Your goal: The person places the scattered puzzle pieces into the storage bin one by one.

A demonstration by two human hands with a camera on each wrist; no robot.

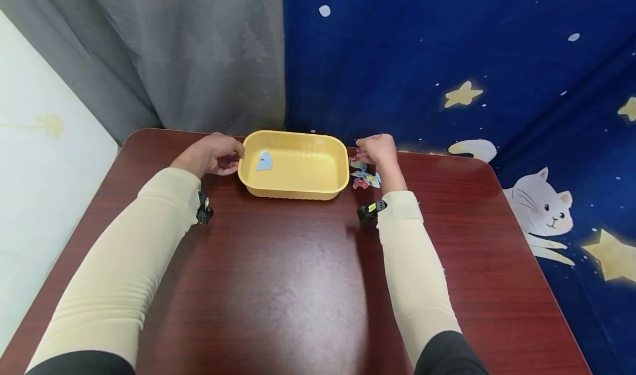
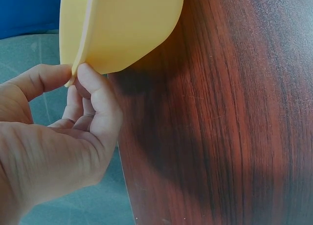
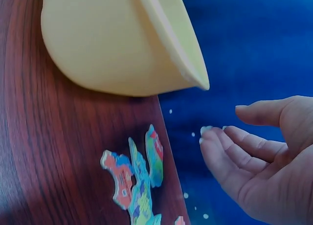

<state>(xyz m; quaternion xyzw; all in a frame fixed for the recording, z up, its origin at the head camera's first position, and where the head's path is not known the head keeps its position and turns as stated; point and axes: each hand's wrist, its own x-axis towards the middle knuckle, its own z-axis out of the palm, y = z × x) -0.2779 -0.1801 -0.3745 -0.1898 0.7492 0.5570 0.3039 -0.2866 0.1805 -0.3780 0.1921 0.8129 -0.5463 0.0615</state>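
A yellow plastic basin [image 1: 298, 190] stands near the table's back edge, with one light-blue puzzle piece [image 1: 264, 161] lying inside it at the left. My left hand [image 2: 63, 122] pinches the basin's left rim between thumb and forefinger. Just right of the basin, my right hand [image 3: 259, 156] hovers with its fingers apart from the thumb and nothing between them. Below that hand lie several colourful puzzle pieces [image 3: 142, 186] in red, blue, green and yellow, close to the basin's right wall. In the head view the right hand partly covers these pieces [image 1: 366, 179].
The dark red wooden table [image 1: 298, 286] fills the area around and in front of the basin. Behind its back edge hang a grey curtain [image 1: 213, 54] and a blue curtain [image 1: 377, 49] with stars and a cat. A white wall [image 1: 40, 154] is at the left.
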